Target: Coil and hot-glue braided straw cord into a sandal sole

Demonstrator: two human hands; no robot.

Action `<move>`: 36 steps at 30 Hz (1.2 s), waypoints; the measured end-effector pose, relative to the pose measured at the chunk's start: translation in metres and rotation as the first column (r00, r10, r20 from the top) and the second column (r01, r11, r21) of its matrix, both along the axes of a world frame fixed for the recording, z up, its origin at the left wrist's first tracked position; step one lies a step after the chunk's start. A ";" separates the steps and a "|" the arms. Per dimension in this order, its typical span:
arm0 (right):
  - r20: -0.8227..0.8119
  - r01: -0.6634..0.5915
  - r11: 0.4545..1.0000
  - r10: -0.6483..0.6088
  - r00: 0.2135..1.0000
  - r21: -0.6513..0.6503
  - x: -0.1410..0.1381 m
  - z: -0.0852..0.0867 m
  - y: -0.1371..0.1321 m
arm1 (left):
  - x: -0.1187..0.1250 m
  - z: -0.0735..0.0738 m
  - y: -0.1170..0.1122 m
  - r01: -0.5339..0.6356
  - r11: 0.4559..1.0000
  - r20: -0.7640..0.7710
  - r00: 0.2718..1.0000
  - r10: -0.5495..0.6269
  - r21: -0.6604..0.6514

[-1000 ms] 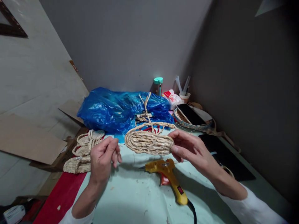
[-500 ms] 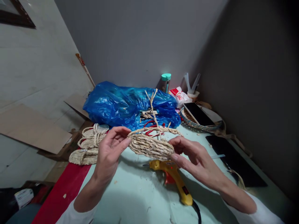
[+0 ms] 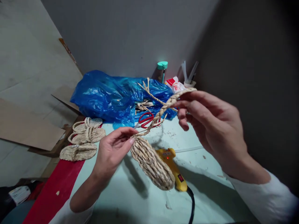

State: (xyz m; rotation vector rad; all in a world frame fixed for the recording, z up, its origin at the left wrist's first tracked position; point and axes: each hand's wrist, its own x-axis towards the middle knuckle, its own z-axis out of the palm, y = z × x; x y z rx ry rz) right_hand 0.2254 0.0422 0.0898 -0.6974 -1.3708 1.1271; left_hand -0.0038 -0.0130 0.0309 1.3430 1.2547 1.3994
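While my left fingers (image 3: 127, 147) pinch upper end of woven coil (image 3: 153, 163), right fingers (image 3: 202, 113) hold its loose braid (image 3: 163, 109), slanting up between them. Coil tilts down rightward from left thumb, above worktop (image 3: 112, 193), partly hiding yellow glue gun (image 3: 181, 180); scissors (image 3: 146, 119) beyond.

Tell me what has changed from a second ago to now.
The left grip, apart from the woven coil a second ago, now holds its left end. The right grip has let go of the coil and drawn its loose braid up and to the right. The coil has tilted, its free end sloping down and right. The yellow glue gun, blue bag and woven pieces stay put.
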 end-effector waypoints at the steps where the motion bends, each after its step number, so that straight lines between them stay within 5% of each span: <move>1: 0.014 -0.004 1.000 0.004 1.000 0.027 -0.004 0.007 0.006 | 0.000 0.000 0.000 0.001 1.000 -0.010 1.000 -0.001 -0.013; 4: 0.084 -0.079 0.995 0.073 0.994 0.066 -0.020 0.017 0.034 | 0.000 -0.001 -0.001 0.008 0.999 -0.026 1.000 -0.009 -0.045; 6: 0.307 -0.126 0.987 0.090 0.947 0.100 -0.032 0.014 0.057 | 0.000 -0.004 0.000 0.020 0.998 -0.018 1.000 -0.021 -0.061; 8: 0.591 -0.202 0.978 0.138 0.795 0.043 -0.041 0.005 0.078 | 0.000 -0.007 0.001 0.033 0.996 0.023 0.999 -0.031 -0.088; 12: 0.760 -0.294 0.953 0.242 0.603 -0.070 -0.036 -0.016 0.092 | 0.001 -0.009 0.008 -0.013 0.983 0.231 0.971 0.056 -0.183; 16: 0.806 -0.331 0.929 0.323 0.496 -0.169 0.002 -0.025 0.069 | -0.001 -0.008 0.017 -0.104 0.963 0.372 0.907 0.195 -0.250; 22: 0.897 -0.181 0.960 0.266 0.352 -0.213 0.057 -0.043 -0.001 | -0.001 -0.015 0.023 -0.167 0.957 0.334 0.911 0.241 -0.236; 28: 0.951 0.009 0.979 0.194 0.242 -0.203 0.044 -0.073 -0.068 | 0.006 -0.020 0.020 -0.160 0.969 0.302 0.930 0.212 -0.189; 36: 0.942 0.061 0.965 0.235 0.238 -0.256 0.027 -0.071 -0.072 | 0.006 -0.016 0.021 -0.163 0.975 0.302 0.932 0.203 -0.152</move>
